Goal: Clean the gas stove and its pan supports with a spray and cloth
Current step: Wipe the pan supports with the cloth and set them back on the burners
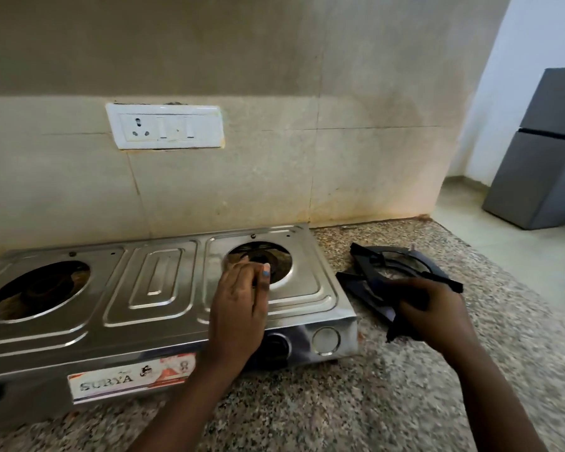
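Right hand (pixel 433 308) grips dark cloth (pixel 397 324) beside stacked pan supports (pixel 392 265), just ahead of it; left hand (pixel 238 301), fingers relaxed, rests at right burner opening (pixel 260 262) of the stove (pixel 163 288).

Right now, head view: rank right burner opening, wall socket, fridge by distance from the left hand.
From the left hand:
1. Right burner opening, at the fingertips on the stove.
2. Wall socket, up on the backsplash, left.
3. Fridge, far right, on the floor.
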